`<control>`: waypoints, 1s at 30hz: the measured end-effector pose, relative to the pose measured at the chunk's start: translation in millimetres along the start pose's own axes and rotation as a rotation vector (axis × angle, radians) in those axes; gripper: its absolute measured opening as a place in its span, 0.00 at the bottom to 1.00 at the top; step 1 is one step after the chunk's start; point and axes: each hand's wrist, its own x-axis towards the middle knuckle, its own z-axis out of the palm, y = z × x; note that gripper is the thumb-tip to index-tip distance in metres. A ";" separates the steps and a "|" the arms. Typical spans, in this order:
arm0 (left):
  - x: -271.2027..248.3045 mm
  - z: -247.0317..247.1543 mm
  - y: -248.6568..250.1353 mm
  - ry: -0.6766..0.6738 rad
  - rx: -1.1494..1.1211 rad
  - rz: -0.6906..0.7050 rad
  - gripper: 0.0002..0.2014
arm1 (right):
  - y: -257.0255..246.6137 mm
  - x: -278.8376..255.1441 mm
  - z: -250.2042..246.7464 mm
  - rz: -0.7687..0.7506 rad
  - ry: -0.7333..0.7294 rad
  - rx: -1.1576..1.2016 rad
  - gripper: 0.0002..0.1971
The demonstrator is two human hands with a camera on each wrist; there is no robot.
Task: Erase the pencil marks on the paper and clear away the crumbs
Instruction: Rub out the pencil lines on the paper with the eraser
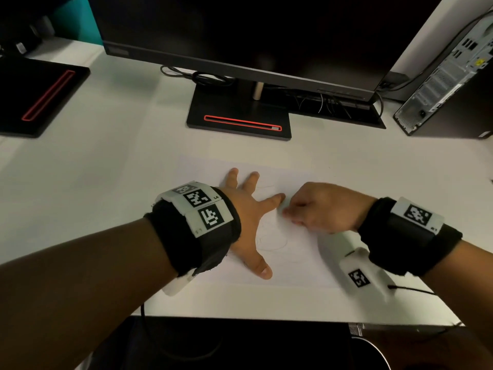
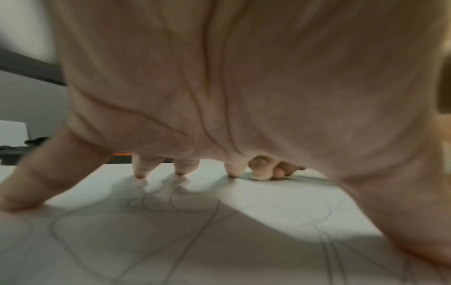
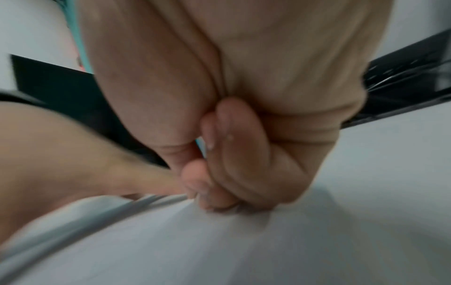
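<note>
Paper (image 1: 290,252) lies flat near the tabletop's (image 1: 106,169) front edge, long axis running left-right, straight under both my hands. Pencil marks (image 2: 190,208) remain, looping between my left thumb and fingers; those near the front edge are untouched. My left hand (image 1: 248,217) is spread wide, fingertips (image 2: 140,173) pressing the sheet down. My right hand (image 1: 322,206) is curled tight, pinching a small whitish eraser (image 2: 260,176) against the paper just beside my left index fingertip. Right hand is nearer the next marks, I judge.
</note>
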 end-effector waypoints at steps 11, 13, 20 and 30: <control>3.8 4.2 -4.1 0.011 -0.013 -0.004 0.74 | 3.2 1.3 -5.6 0.030 0.107 -0.008 0.24; 2.7 4.1 -4.5 0.016 -0.014 -0.001 0.74 | -4.1 -3.0 1.3 -0.025 0.061 -0.081 0.23; 3.8 4.1 -3.6 0.016 -0.018 -0.003 0.73 | 5.3 3.6 -10.0 0.042 0.104 -0.028 0.23; 2.7 3.6 -4.5 0.002 -0.011 -0.002 0.74 | 10.4 5.3 -11.5 0.074 0.120 0.014 0.22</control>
